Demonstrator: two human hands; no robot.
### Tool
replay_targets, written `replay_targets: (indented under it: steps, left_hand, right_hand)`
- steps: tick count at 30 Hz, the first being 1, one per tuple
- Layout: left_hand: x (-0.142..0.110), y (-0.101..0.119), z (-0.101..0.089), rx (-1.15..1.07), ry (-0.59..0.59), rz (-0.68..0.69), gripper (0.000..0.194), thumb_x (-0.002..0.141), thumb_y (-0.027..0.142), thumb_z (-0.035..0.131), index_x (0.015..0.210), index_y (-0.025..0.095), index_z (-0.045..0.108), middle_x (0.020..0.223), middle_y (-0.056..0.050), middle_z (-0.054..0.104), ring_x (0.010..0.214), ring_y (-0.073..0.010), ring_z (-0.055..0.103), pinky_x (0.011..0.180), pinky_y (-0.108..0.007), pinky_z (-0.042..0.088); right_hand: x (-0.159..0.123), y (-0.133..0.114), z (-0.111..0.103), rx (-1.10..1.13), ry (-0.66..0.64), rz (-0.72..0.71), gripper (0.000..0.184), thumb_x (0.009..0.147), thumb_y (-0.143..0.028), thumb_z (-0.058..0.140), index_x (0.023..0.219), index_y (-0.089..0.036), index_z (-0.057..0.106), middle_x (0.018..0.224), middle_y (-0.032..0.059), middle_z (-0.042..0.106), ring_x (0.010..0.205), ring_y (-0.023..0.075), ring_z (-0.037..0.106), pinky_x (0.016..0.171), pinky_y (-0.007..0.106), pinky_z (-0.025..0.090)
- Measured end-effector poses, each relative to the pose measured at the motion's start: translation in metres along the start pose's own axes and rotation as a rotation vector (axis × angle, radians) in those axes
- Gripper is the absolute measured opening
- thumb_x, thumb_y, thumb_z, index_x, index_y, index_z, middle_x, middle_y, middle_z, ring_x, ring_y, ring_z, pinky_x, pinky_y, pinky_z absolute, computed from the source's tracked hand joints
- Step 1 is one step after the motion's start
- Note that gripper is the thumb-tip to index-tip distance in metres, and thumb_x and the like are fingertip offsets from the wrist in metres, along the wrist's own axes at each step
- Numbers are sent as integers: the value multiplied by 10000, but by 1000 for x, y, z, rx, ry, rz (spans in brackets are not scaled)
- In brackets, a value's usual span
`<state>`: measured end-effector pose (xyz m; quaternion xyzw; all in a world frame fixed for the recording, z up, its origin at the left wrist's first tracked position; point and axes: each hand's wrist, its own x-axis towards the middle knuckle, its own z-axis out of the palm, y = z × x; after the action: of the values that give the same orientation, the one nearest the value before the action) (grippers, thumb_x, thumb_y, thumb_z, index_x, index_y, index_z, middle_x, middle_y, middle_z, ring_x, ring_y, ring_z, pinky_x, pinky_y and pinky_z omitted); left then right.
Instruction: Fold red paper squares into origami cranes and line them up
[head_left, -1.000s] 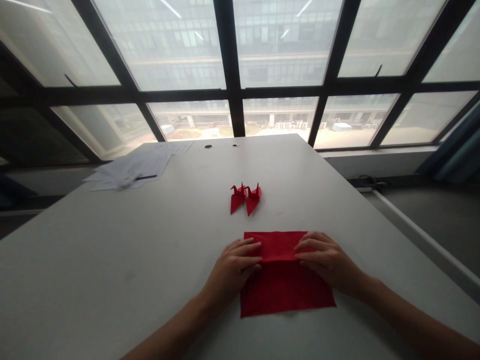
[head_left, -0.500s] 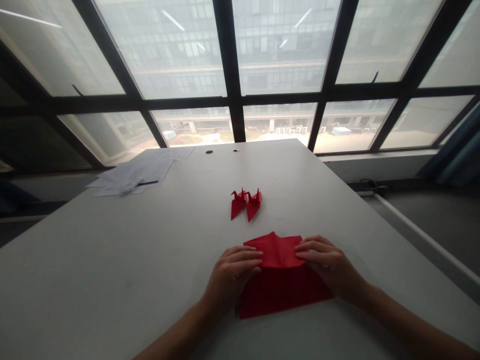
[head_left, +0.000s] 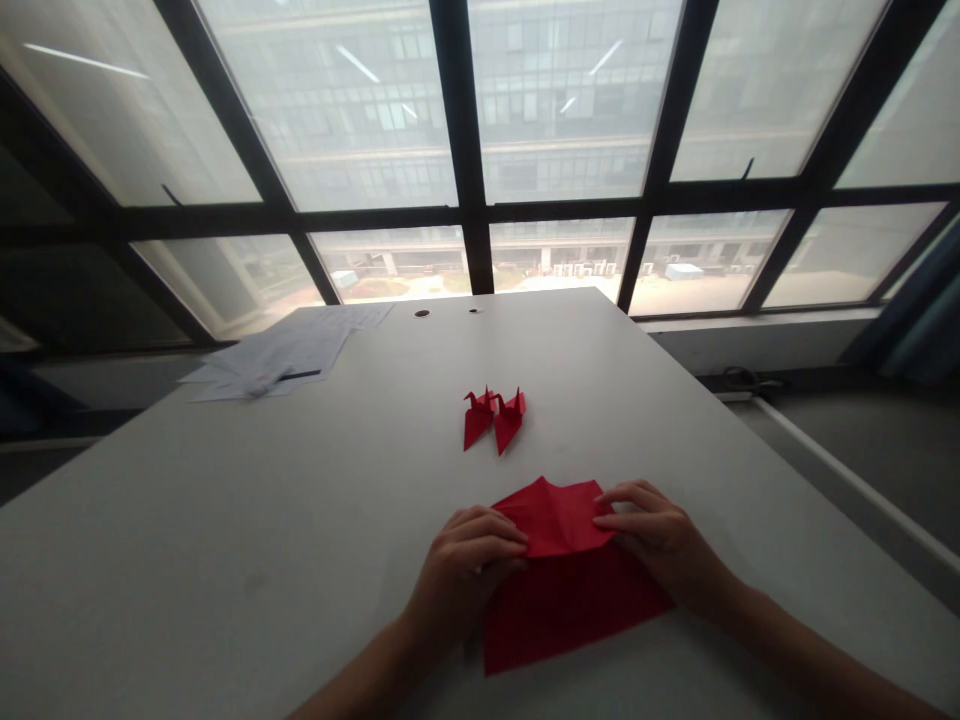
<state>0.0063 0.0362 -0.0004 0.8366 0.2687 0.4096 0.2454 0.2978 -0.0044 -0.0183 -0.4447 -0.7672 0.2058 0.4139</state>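
A creased sheet of red paper (head_left: 570, 610) is held above the near part of the table, its far portion bent up and catching the light. My left hand (head_left: 472, 560) pinches its left side, fingers on top and thumb beneath. On the opposite side my right hand (head_left: 660, 535) grips the paper between fingers and thumb. Beyond the sheet stand two folded red paper cranes, a left crane (head_left: 478, 420) and a right crane (head_left: 510, 422), side by side and close together. Parts of the sheet's side edges are hidden behind my hands.
The white table (head_left: 262, 520) stretches away toward large windows. Loose white papers (head_left: 292, 345) lie at the far left with a dark pen (head_left: 300, 376) on them. Two round holes pierce the tabletop's far end. A blue curtain (head_left: 900, 315) hangs at the right.
The red sheet's near edge has tilted and swung lower toward me, with both hands still on it. The whole view has shifted slightly downward in the picture; the cranes stay put.
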Motion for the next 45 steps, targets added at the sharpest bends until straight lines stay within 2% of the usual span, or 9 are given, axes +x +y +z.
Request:
replay_targets:
  steps: [9, 14, 18, 26, 31, 35, 39, 42, 45]
  left_hand:
    - [-3, -4, 4, 59, -96, -122, 58, 868, 220, 710, 825, 235, 746, 911, -39, 730, 855, -182, 678, 828, -331, 555]
    - [-1, -3, 0, 45, 4, -265, 177, 830, 232, 739, 1004, 253, 758, 1171, -82, 655, 1076, -242, 638, 938, -380, 548]
    - [-2, -7, -1, -96, 36, -341, 191, 909, 287, 651, 1059, 266, 767, 1172, -89, 630, 955, -199, 663, 811, -321, 589]
    - [-4, -8, 3, 25, -125, -173, 114, 824, 154, 734, 826, 257, 783, 1036, -66, 682, 965, -202, 650, 860, -331, 542]
    - [-8, 0, 4, 127, -227, 76, 106, 779, 160, 774, 827, 253, 755, 1359, -61, 592, 1344, -290, 460, 1100, -445, 406]
    - [-9, 6, 1, 177, -348, 184, 126, 775, 143, 751, 841, 250, 739, 1508, -23, 478, 1469, -307, 308, 1218, -504, 201]
    - [-4, 10, -1, 88, -413, 240, 90, 828, 148, 711, 835, 230, 673, 1230, -7, 704, 1328, -214, 526, 1255, -435, 90]
    - [0, 9, 0, 13, -330, 220, 121, 846, 111, 694, 847, 224, 653, 1019, 14, 759, 1160, -163, 644, 1240, -394, 163]
    - [1, 6, 0, -17, -233, 193, 137, 853, 92, 688, 879, 224, 662, 948, 10, 757, 1044, -144, 686, 1187, -368, 285]
  right_hand:
    - [2, -1, 0, 104, -62, -31, 215, 979, -267, 563, 1029, -292, 771, 1058, 77, 717, 1016, 222, 629, 866, 365, 553]
    - [3, 1, -3, 134, 77, 58, 190, 961, -299, 593, 1013, -286, 775, 1010, 71, 728, 955, 219, 670, 831, 346, 570]
    - [5, 5, -9, 145, 105, 80, 177, 949, -312, 614, 1000, -287, 782, 1032, 70, 730, 980, 225, 674, 848, 349, 568]
    - [6, 13, -15, 246, -134, 66, 182, 952, -320, 618, 976, -281, 795, 1053, 79, 727, 995, 219, 663, 876, 349, 541]
    - [7, 0, -9, 325, -251, 53, 172, 945, -328, 634, 982, -288, 797, 1059, 75, 722, 1008, 209, 642, 897, 341, 511]
    - [9, -12, -9, 343, -336, 76, 170, 936, -343, 645, 969, -295, 805, 1052, 73, 717, 1015, 210, 636, 910, 341, 503]
    - [10, -17, -10, 380, -361, 141, 153, 915, -340, 672, 984, -301, 804, 1056, 70, 709, 959, 203, 664, 863, 326, 522]
    - [11, -20, -10, 398, -340, 174, 172, 899, -337, 691, 1032, -296, 790, 1101, 72, 694, 993, 214, 665, 876, 326, 527]
    - [13, -22, -12, 346, -198, 248, 331, 859, -347, 731, 1186, -293, 720, 1242, 82, 638, 1124, 244, 616, 960, 359, 508]
